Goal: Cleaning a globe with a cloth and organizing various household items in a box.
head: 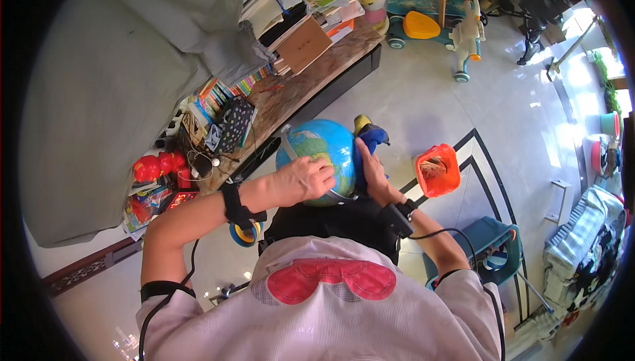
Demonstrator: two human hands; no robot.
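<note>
A blue and green globe [316, 138] with a pale curved meridian arm rests before me, over my lap. My left hand [311, 178] lies on the near side of the globe with its fingers curled; whether it grips anything is hidden. On the right, my right hand [372, 170] is against a dark blue base or cloth-like piece [371, 139] beside the globe, palm inward and fingers extended. A yellow-and-dark item [362, 123] shows just beyond that blue piece. Both wrists wear black straps, and a small dark device with a cable sits on the right one.
A marble-topped cabinet [317, 83] at the left bears piled books [303, 46], a dotted pouch [238, 118] and a red toy [158, 165]. To the right stand an orange-lined bin [439, 170] and a teal tub [501, 242]. A ride-on toy [464, 38] stands farther off.
</note>
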